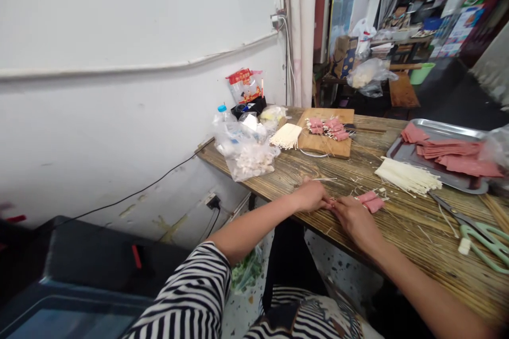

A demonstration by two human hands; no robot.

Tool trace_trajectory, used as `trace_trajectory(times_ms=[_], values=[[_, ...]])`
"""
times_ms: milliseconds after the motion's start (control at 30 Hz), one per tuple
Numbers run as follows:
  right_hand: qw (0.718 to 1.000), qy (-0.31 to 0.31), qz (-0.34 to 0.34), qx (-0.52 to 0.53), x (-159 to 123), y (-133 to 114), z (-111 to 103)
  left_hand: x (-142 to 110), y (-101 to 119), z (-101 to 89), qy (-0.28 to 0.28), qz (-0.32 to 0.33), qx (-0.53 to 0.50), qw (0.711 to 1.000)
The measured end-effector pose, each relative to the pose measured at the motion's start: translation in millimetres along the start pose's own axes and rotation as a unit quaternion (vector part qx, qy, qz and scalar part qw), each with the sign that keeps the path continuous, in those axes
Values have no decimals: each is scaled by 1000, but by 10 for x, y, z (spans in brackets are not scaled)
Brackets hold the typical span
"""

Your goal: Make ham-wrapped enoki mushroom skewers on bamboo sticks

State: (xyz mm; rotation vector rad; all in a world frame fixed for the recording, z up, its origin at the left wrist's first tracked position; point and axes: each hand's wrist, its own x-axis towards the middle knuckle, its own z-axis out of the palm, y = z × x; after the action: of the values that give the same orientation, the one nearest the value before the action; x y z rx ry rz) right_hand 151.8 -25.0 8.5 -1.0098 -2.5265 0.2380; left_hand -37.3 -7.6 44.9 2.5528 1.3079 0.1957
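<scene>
Near the table's front edge, my left hand [312,196] and my right hand [353,217] meet fingertip to fingertip. Both are closed in a pinch on a small pink meat roll [331,203], mostly hidden by the fingers. Right beside my right hand lie two finished pink rolls [370,201] with enoki ends sticking out. A bundle of white enoki mushrooms [407,176] rests farther right. Behind it, a metal tray [397,154] holds stacked pink meat slices [453,149]. Green-handled scissors [483,233] lie at the right with blades spread.
At the back of the wooden table [286,172], a cutting board [328,113] carries several skewered rolls [328,128]. Left of it are another enoki bunch [287,136], plastic bags [252,156] and a blue-capped bottle [221,110]. A white wall [139,16] borders the left.
</scene>
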Motion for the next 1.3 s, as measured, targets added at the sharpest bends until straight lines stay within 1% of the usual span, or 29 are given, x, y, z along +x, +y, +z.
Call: trace_trajectory(times_ms=[67, 133, 200, 267, 333, 400, 467, 533, 600, 633, 700, 767, 833, 933, 1033, 1133, 1233, 1300], values=[[998, -36, 15, 43, 83, 53, -38, -62, 7, 56, 49, -19, -26, 998], [994, -75, 31, 66, 168, 90, -91, -141, 28, 150, 121, -18, -26, 992], [990, -110, 52, 72, 243, 106, -145, -209, 48, 258, 176, 16, 0, 984], [986, -134, 70, 66, 296, 104, -185, -246, 55, 351, 198, 48, 27, 979], [984, -145, 86, 55, 312, 86, -204, -247, 41, 404, 204, 62, 43, 976], [985, -138, 95, 39, 278, 46, -203, -223, 13, 412, 197, 75, 40, 977], [992, -92, 84, 1, 197, -18, -187, -190, -19, 390, 186, 85, 21, 979], [997, -17, 49, -64, 92, -96, -164, -155, -48, 356, 176, 83, -8, 981], [991, 43, 6, -124, -1, -160, -136, -118, -75, 326, 167, 79, -42, 982], [988, 59, -13, -142, -34, -177, -120, -99, -88, 313, 160, 79, -59, 982], [985, 70, -36, -155, -62, -174, -90, -62, -113, 288, 145, 81, -89, 982], [986, 58, -45, -149, -43, -126, -66, -39, -131, 266, 131, 81, -110, 982], [991, 24, -46, -127, 10, -54, -54, -46, -131, 256, 127, 76, -111, 983], [996, -38, -25, -73, 132, 58, -64, -124, -93, 288, 155, 60, -55, 985], [996, -91, -3, -22, 282, 145, -104, -211, -42, 370, 193, 58, 14, 979], [991, -133, 1, 5, 409, 198, -173, -210, -26, 439, 211, 61, 35, 975], [988, -157, 5, -1, 435, 193, -252, -135, -54, 446, 192, 64, 32, 979], [990, -140, 6, -33, 384, 147, -290, -82, -82, 419, 171, 70, 22, 982]])
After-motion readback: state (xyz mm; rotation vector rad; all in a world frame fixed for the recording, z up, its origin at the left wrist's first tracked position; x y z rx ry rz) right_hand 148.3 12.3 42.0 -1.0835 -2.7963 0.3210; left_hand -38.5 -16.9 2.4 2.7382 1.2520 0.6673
